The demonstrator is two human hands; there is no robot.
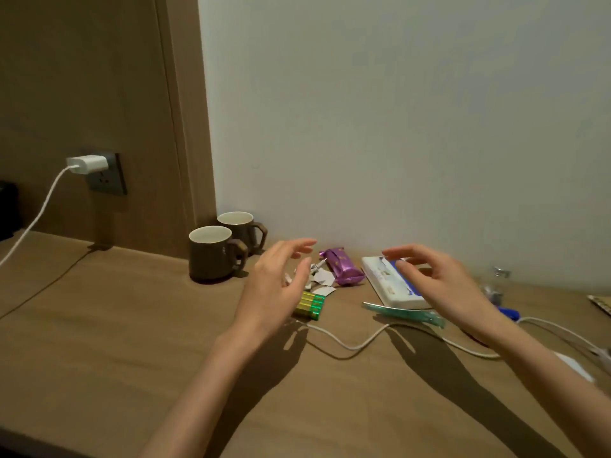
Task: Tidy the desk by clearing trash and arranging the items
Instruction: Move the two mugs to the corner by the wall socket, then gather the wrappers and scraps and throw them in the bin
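Both of my hands hover open above the wooden desk [132,342], holding nothing. My left hand [281,282] is spread over torn white paper scraps [322,279] and a green and yellow pack of batteries [310,305]. Just beyond lies a purple wrapper [342,267] near the wall. My right hand [439,285] hangs over a white and blue tissue pack [385,279]. A teal plastic wrapper [403,314] lies in front of that pack. A white cable [347,343] snakes across the desk below both hands.
Two brown mugs [211,252] stand at the back left by the wall corner. A white charger [87,164] sits in a wall socket, its cord trailing left. Small items lie at the right: a blue object [509,314], a clear bottle [496,285], a white adapter [573,365].
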